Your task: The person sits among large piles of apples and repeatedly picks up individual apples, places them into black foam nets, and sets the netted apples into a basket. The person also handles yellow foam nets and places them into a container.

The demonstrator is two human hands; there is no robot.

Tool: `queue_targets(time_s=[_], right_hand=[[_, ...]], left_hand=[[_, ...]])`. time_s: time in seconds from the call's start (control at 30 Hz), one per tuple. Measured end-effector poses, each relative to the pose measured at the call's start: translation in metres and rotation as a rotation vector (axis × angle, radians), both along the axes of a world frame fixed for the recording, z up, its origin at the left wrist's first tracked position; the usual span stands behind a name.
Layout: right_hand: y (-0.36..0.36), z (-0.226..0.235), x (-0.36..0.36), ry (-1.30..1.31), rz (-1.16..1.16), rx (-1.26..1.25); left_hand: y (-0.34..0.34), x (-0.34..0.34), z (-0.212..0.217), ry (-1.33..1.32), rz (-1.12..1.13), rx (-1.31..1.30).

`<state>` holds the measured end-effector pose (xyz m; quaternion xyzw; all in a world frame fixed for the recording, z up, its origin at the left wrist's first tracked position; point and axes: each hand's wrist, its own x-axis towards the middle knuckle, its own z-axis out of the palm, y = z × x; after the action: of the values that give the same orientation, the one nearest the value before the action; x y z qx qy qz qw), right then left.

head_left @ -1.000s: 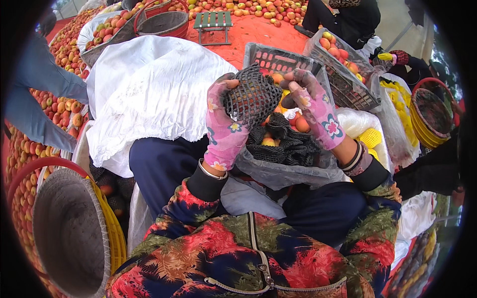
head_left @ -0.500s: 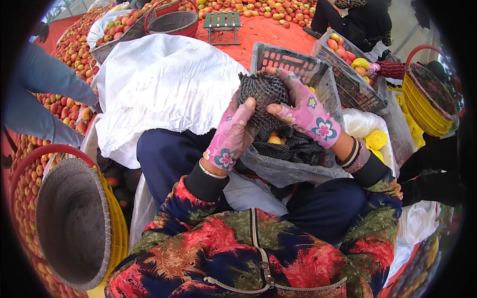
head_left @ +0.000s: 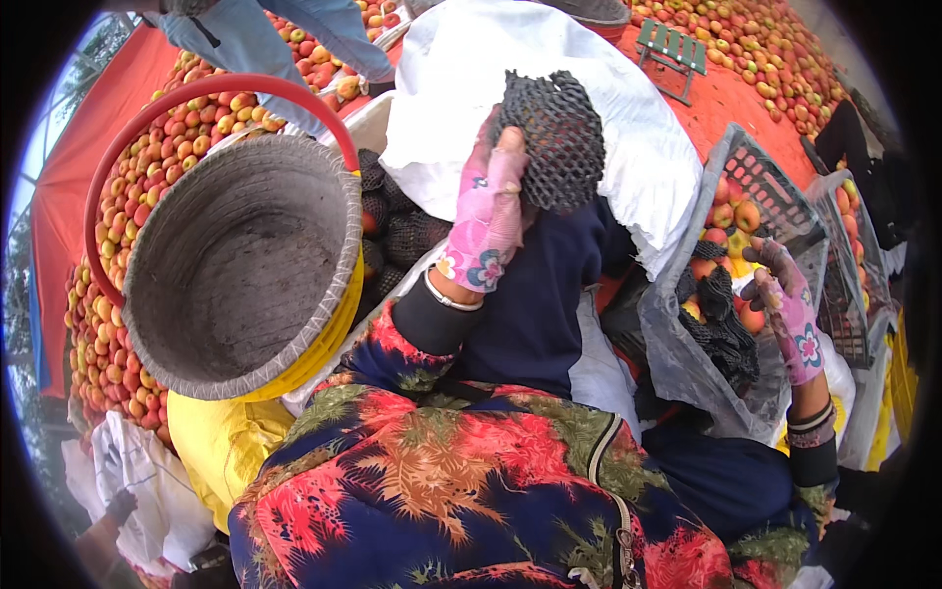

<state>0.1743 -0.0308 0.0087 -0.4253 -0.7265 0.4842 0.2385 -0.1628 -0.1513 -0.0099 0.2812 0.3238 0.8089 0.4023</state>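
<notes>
My left hand (head_left: 491, 201), in a pink flowered fingerless glove, is closed around an apple in a black foam net (head_left: 564, 142), raised above my knee. The net covers nearly the whole fruit. Off to the right, my right hand (head_left: 795, 319) wears a matching glove and reaches over a plastic-lined crate (head_left: 677, 368). Its fingers are stretched out above the loose apples (head_left: 726, 221) and nothing shows in them. Whether the fingertips touch an apple, I cannot tell. Loose black foam nets (head_left: 723, 334) lie in the crate beside the fruit.
At my left stands a yellow basket (head_left: 351, 221) with a grey lining and red handle. Netted apples (head_left: 417, 236) lie beside it. A white cloth (head_left: 432, 128) lies ahead, with a folding stool (head_left: 672, 49) beyond. A person in jeans (head_left: 240, 49) stands near heaped apples (head_left: 123, 368).
My hands have parted. The left carries the netted apple leftward while the right has moved right, over the crate. The view has turned left, bringing the basket closer to the middle.
</notes>
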Motion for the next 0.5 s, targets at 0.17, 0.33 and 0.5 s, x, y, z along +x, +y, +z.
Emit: queue_targets(time_s=[0.17, 0.33, 0.5], right_hand=[[-0.002, -0.009, -0.002, -0.027, 0.088, -0.101], [0.010, 0.001, -0.005, 0.021, 0.188, -0.144], [0.054, 0.012, 0.051, -0.449, -0.054, 0.392]], left_hand=[[-0.049, -0.066, -0.027, 0.248, 0.307, -0.184], [-0.074, -0.099, -0.091, 1.030, 0.611, -0.555], [-0.084, -0.132, -0.124, 1.403, 0.440, -1.025]])
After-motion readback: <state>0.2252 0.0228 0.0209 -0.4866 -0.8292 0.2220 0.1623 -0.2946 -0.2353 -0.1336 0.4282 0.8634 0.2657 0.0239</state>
